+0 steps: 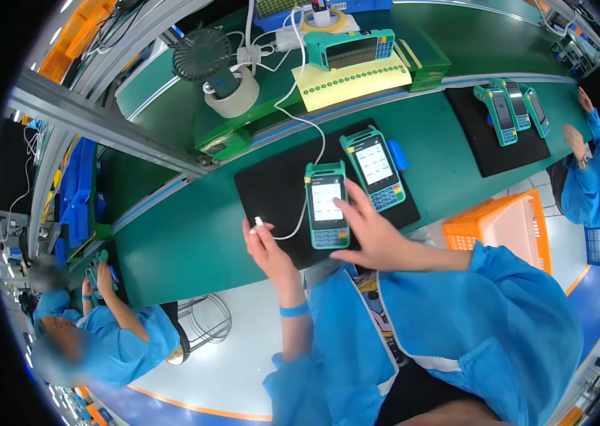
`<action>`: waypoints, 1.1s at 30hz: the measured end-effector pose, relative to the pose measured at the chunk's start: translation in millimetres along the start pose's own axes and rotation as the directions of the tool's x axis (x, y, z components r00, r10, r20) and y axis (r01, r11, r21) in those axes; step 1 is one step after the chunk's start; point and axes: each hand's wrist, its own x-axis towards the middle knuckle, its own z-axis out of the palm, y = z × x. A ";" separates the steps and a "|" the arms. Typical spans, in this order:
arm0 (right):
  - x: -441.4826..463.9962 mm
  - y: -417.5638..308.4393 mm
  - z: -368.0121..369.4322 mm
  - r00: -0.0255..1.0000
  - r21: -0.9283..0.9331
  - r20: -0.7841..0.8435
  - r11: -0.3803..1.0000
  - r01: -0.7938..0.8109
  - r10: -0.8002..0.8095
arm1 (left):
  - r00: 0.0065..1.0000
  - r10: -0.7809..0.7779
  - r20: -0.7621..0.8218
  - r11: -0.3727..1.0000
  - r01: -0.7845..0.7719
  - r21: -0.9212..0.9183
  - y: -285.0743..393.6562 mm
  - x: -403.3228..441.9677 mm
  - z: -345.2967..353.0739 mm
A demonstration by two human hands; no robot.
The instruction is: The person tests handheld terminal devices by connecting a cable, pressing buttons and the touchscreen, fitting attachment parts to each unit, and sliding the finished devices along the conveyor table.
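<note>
Over the nearer card machine [327, 220], flat on a black mat [263, 188] just beside a second card machine [375, 167], spreading the right hand [379, 238], gripping nothing; pinching a white plug [259, 221] in the left hand [274, 257], near the mat's left edge.

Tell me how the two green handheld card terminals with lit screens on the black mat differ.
The left green handheld terminal lies nearly straight in view; the right terminal is turned, its top leaning left. The right hand has a finger over the left one's screen; the right terminal's screen is uncovered. Both have lit, mostly white screens and keypads.
</note>
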 end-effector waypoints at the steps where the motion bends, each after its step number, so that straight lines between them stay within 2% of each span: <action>1: 6.4 -4.3 10.2 1.000 0.012 -0.020 1.000 -0.006 0.006 | 0.998 0.061 -0.023 0.998 -0.060 0.033 7.4 -8.4 7.0; 3: 23.8 9.2 31.1 0.996 -0.072 -0.034 0.994 0.080 -0.083 | 0.999 0.046 0.001 0.998 -0.046 0.040 3.6 -11.0 6.9; 4: 33.4 12.4 32.9 0.995 -0.003 0.011 0.995 0.100 -0.100 | 0.999 0.039 0.011 0.998 -0.040 0.043 3.9 -11.8 6.4; 7: 40.3 11.8 34.4 0.993 0.008 0.040 0.994 0.113 -0.113 | 0.999 -0.002 0.054 0.999 0.004 -0.036 11.0 -10.4 0.1; 10: 30.9 10.4 11.5 0.990 -0.130 0.081 0.983 0.127 -0.117 | 0.997 -0.036 0.074 0.969 0.053 -0.240 -11.3 9.1 -23.7; 11: 26.4 12.8 0.5 0.991 -0.094 0.003 0.986 0.135 -0.135 | 0.994 -0.046 0.096 0.908 0.082 -0.410 -7.9 17.1 -34.7; 13: 17.6 23.7 -28.0 0.990 -0.229 -0.098 0.970 0.081 -0.106 | 0.989 -0.059 0.133 0.698 0.136 -0.703 3.7 36.8 -65.2; 14: 13.4 32.2 -39.0 0.982 -0.311 -0.160 0.950 0.043 -0.097 | 0.995 0.011 0.097 0.649 0.067 -0.758 -4.2 56.1 -93.8; 15: 10.1 40.5 -48.5 0.970 -0.386 -0.225 0.923 -0.001 -0.093 | 0.995 0.080 0.056 0.593 -0.002 -0.805 -10.7 71.3 -117.5; 16: 7.5 49.3 -54.1 0.970 -0.361 -0.240 0.931 -0.048 -0.043 | 0.984 0.088 -0.157 0.679 -0.175 -0.713 -0.9 74.7 -126.4; 17: 5.2 54.7 -53.6 0.975 -0.361 -0.220 0.930 -0.066 -0.016 | 0.926 0.122 -0.357 0.752 -0.321 -0.576 18.8 75.1 -133.2; 19: 0.0 65.8 -50.1 0.982 -0.365 -0.187 0.925 -0.109 0.042 | 0.709 0.180 -0.682 0.840 -0.472 -0.269 72.8 70.5 -106.7; 21: -0.3 70.9 -42.5 0.975 -0.318 -0.215 0.941 -0.117 0.049 | 0.801 0.325 -0.503 0.933 -0.358 0.031 87.9 44.5 -87.5; 23: 1.6 69.3 -37.1 0.967 -0.216 -0.245 0.968 -0.129 0.074 | 0.898 0.385 -0.213 0.921 -0.387 0.035 70.2 28.6 -58.7; 24: 2.6 61.5 -39.6 0.956 -0.115 -0.285 0.988 -0.101 0.065 | 0.933 0.358 0.035 0.933 -0.359 0.032 77.7 18.3 -42.5; 25: 1.7 60.1 -42.3 0.957 0.130 -0.271 0.989 -0.070 0.104 | 0.910 0.308 0.278 0.943 -0.331 0.038 85.1 8.5 -26.0; 26: -0.3 59.7 -44.4 0.959 0.368 -0.246 0.929 -0.040 0.138 | 0.894 0.269 0.358 0.948 -0.312 0.069 81.2 1.9 -12.2; 28: -3.8 50.0 -46.9 0.962 0.741 -0.173 0.672 -0.013 0.210 | 0.857 0.165 0.487 0.963 -0.247 0.109 78.7 -6.9 9.0; 30: -7.8 50.7 -37.2 0.954 0.600 -0.198 0.798 -0.064 0.226 | 0.830 0.074 0.553 0.985 -0.148 0.090 77.7 -12.3 24.3; 32: -11.1 63.0 -25.0 0.950 0.371 -0.227 0.921 -0.119 0.214 | 0.791 0.060 0.609 0.987 -0.140 0.084 76.3 -12.3 37.8; 33: -9.9 61.1 -22.0 0.947 0.323 -0.255 0.941 -0.106 0.194 | 0.770 0.053 0.636 0.987 -0.135 0.082 75.3 -11.1 42.6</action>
